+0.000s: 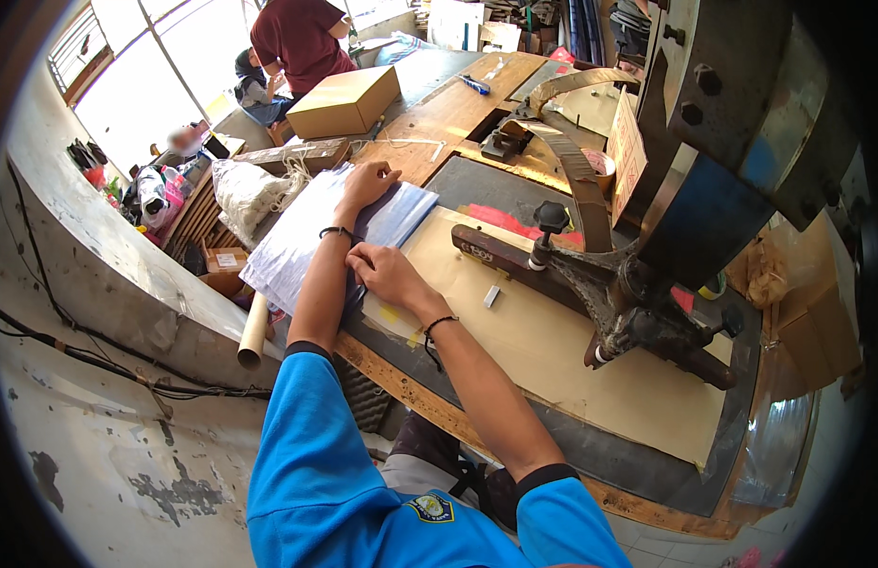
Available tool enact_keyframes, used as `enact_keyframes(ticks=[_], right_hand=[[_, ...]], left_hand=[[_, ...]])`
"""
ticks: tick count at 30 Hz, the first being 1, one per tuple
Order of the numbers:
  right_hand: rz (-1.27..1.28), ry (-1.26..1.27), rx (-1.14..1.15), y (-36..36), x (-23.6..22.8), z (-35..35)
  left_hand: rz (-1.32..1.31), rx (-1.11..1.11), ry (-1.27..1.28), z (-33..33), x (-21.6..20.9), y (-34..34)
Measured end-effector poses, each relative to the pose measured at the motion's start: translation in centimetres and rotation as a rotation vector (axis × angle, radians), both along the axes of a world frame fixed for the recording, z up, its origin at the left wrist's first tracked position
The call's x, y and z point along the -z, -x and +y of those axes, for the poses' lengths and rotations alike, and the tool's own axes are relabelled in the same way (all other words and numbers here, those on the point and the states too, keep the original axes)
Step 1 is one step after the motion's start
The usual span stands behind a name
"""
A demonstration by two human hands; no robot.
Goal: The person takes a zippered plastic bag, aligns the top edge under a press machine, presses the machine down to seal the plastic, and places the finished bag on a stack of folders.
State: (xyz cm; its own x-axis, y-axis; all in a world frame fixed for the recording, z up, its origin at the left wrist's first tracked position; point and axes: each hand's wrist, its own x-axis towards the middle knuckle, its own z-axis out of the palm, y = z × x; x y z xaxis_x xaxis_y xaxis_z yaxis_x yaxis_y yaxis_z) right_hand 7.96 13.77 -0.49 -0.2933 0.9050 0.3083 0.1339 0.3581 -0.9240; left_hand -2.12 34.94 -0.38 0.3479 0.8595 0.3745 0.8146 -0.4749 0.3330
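Sheets in a whitish-blue stack [302, 213] lie at the table's left edge; whether they are thin fabric or paper I cannot tell. My left hand [368, 185] lies over the far edge of the stack, its fingers curled and their tips hidden. Closer to me, my right hand [394, 276] is closed at the stack's near right edge, thumb against fingers, seemingly on a sheet. Right of the hands stretches a large tan board [572, 346] with a small grey-white block [492, 296] on it. A metal clamp frame with a dark bar [524, 268] stands over the board.
Heavy machine arms [733, 208] rise at the right. Beyond the stack are a cardboard box [344, 102], a blue marker-like tool [475, 85] and a white sack [254, 194]. A cardboard tube [253, 331] leans below the stack. Another person [299, 43] stands at the far side.
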Motion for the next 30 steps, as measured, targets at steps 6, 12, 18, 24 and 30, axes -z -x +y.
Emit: enact_keyframes(ticks=[6,12,18,24,30], right_hand=[[-0.004,0.001,0.008,-0.02,0.13,0.08],[-0.011,0.024,0.002,-0.06,-0.33,-0.21],[0.005,0.011,0.006,-0.03,0.00,0.01],[0.009,0.009,0.003,0.03,0.02,-0.05],[0.011,0.001,0.005,0.00,0.04,0.00]], left_hand=[[0.014,-0.010,0.029,-0.39,-0.34,-0.32],[0.006,-0.007,0.028,-0.38,-0.36,-0.11],[0.010,-0.004,0.013,-0.22,-0.20,-0.26],[0.010,-0.004,0.017,-0.03,-0.04,-0.07],[0.008,-0.004,0.014,0.04,-0.02,-0.19]])
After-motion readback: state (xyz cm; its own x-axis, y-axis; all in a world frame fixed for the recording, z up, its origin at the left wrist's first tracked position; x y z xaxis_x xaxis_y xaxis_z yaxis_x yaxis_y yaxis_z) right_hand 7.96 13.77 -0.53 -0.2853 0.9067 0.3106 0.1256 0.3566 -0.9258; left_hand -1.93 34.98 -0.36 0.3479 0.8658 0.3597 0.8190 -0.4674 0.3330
